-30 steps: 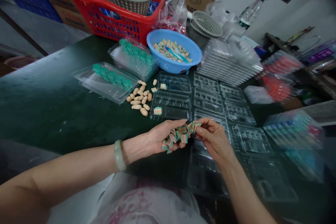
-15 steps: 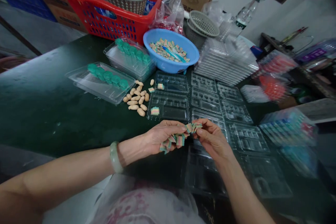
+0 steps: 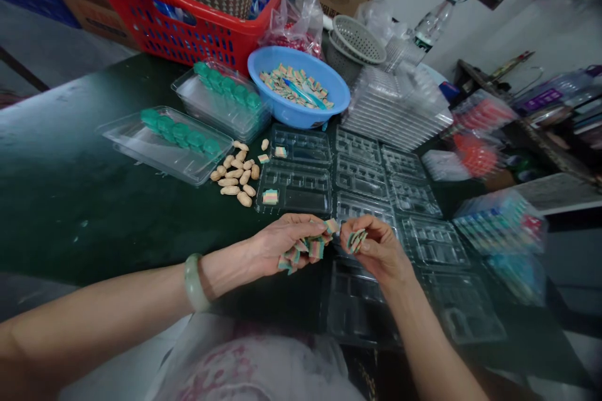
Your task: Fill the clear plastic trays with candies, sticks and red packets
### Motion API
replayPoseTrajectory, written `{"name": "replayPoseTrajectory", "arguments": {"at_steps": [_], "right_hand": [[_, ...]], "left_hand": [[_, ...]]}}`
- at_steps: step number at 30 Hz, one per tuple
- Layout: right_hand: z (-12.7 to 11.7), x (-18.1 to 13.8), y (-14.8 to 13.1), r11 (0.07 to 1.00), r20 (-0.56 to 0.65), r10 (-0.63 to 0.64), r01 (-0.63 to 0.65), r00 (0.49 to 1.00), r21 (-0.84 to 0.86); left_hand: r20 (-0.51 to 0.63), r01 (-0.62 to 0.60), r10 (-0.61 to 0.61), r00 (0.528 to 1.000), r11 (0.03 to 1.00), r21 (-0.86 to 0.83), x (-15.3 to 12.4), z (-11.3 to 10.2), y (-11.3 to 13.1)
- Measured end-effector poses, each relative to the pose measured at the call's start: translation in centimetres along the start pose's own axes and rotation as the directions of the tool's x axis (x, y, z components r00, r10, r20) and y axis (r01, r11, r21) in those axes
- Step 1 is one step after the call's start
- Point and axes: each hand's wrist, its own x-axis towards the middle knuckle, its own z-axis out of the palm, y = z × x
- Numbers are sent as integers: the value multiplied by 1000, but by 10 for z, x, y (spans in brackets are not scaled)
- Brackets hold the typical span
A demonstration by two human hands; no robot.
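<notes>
My left hand is closed around a loose handful of striped candy pieces, small flat squares in green, pink and cream. Just to its right, my right hand pinches a small stack of the same striped candy pieces, apart from the left hand's bunch. Both hands are above clear plastic compartment trays laid out in rows. One nearby tray has a striped stack in its left compartment, and the tray behind it holds another. Unshelled peanuts lie left of these trays.
Behind stands a blue basin of striped pieces with a blue tool in it. Clear boxes with green round items sit at left. A red basket, grey strainers and stacked clear trays line the back.
My right hand has drawn away to the right from the left hand, carrying a small stack of pieces. The rest of the scene has shifted slightly left with the camera.
</notes>
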Motion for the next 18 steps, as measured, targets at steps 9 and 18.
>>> {"name": "replayPoseTrajectory", "arguments": {"at_steps": [9,18], "right_hand": [[-19,-51,-28,926,-140,152,-191,978,-325],[14,-100,-14,659,-169,127,-211,977,-722]], "left_hand": [[-37,2,-2,999,1000,-8,0,2,4],[-58,11,-8,998,999,44,2,5,-1]]}}
